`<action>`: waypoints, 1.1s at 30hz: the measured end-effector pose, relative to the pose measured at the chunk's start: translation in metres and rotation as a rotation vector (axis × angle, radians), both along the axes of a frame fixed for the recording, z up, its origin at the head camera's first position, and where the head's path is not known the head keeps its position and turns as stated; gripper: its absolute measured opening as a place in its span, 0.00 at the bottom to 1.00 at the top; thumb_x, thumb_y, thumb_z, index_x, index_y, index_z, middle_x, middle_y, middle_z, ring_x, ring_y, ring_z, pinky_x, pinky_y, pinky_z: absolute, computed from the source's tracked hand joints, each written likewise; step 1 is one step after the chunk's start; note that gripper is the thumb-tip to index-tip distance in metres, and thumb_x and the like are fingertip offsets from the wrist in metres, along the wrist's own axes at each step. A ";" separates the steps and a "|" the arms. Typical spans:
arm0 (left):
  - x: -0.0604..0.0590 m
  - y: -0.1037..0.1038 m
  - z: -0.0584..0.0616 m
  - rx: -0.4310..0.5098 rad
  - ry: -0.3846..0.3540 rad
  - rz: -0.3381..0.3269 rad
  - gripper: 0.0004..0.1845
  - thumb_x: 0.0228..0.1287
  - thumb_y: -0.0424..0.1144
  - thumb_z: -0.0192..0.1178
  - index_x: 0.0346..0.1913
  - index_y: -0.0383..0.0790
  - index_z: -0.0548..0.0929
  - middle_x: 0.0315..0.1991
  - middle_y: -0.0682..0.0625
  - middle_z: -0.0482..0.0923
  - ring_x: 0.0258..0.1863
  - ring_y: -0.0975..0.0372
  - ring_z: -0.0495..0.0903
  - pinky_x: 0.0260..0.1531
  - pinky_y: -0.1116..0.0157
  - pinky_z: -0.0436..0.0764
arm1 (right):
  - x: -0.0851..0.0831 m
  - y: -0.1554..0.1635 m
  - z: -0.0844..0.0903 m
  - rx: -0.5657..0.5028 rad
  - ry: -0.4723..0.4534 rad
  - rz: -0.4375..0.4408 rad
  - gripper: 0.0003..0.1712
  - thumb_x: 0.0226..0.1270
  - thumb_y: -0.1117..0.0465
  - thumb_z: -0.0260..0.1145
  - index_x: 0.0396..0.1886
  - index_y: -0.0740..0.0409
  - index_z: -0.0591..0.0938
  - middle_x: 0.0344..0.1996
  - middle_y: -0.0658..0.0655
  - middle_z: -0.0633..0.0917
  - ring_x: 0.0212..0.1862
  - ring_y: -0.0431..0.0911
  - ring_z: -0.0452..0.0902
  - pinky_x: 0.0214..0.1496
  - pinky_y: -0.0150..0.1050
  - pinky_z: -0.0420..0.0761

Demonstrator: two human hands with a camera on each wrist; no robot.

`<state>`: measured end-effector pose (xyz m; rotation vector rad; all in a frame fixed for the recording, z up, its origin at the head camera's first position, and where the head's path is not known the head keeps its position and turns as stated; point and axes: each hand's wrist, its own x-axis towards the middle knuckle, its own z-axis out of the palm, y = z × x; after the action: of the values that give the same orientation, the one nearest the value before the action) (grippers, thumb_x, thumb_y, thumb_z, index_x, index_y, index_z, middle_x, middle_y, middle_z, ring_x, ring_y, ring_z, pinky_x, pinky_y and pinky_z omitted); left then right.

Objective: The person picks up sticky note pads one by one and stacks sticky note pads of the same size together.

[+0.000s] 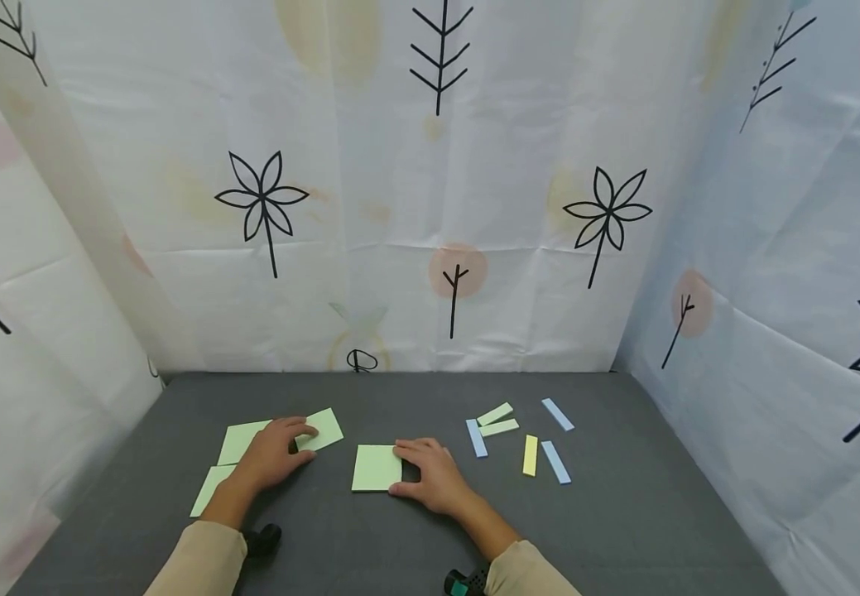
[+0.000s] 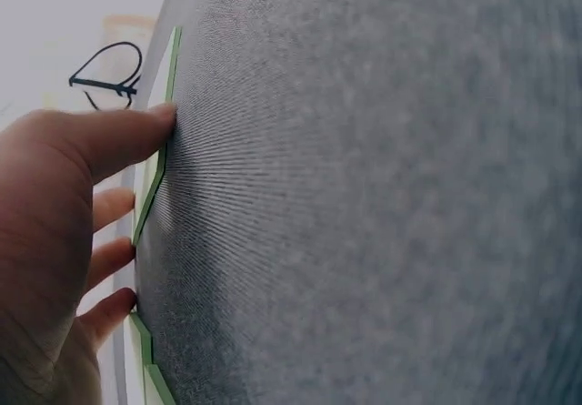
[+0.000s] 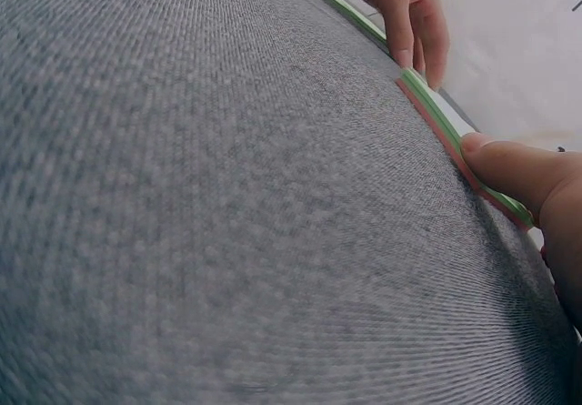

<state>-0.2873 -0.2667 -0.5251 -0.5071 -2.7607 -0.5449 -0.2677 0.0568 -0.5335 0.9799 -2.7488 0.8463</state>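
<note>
My left hand is at the left, its thumb and index finger holding a pale green square sticky-note pad by its left part. In the left wrist view the thumb touches that pad's near edge. My right hand grips a second green square pad at its right side, thumb at the near edge and fingers at the far edge. The right wrist view shows a thin red layer under this pad's green one. Both pads are low at the table surface.
Two more green squares, one farther back and one nearer, lie partly behind my left hand and arm. To the right lie several narrow strips: blue, yellow and pale green. Patterned cloth walls surround the dark grey table.
</note>
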 end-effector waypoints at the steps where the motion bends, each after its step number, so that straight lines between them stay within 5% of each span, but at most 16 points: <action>1: 0.000 0.000 0.001 -0.014 0.004 -0.006 0.15 0.55 0.41 0.71 0.46 0.44 0.85 0.54 0.38 0.78 0.56 0.40 0.73 0.52 0.38 0.67 | 0.000 0.000 0.000 -0.002 -0.004 0.000 0.36 0.59 0.44 0.71 0.65 0.53 0.77 0.64 0.49 0.75 0.64 0.49 0.66 0.59 0.61 0.65; 11: 0.002 0.006 0.008 -0.250 0.096 0.000 0.14 0.57 0.44 0.68 0.45 0.44 0.87 0.48 0.42 0.83 0.47 0.47 0.81 0.47 0.45 0.74 | 0.001 0.000 0.001 -0.001 0.002 -0.001 0.36 0.59 0.44 0.71 0.65 0.54 0.77 0.64 0.49 0.75 0.64 0.49 0.66 0.59 0.60 0.65; 22: 0.002 0.000 0.010 -0.041 0.003 0.035 0.08 0.65 0.40 0.63 0.42 0.42 0.88 0.45 0.44 0.83 0.49 0.45 0.79 0.49 0.44 0.73 | -0.001 0.000 -0.003 -0.004 0.010 0.002 0.36 0.59 0.44 0.71 0.65 0.53 0.77 0.64 0.49 0.75 0.63 0.48 0.67 0.58 0.59 0.66; 33: 0.002 -0.005 0.011 0.017 -0.043 0.018 0.10 0.69 0.39 0.58 0.45 0.41 0.87 0.49 0.41 0.82 0.53 0.41 0.75 0.52 0.40 0.68 | 0.000 0.000 -0.001 0.003 0.000 -0.001 0.36 0.58 0.44 0.71 0.65 0.53 0.77 0.64 0.48 0.75 0.63 0.48 0.66 0.59 0.59 0.66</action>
<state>-0.2850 -0.2719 -0.5141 -0.4713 -2.7957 -0.5806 -0.2676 0.0566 -0.5349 0.9787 -2.7511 0.8429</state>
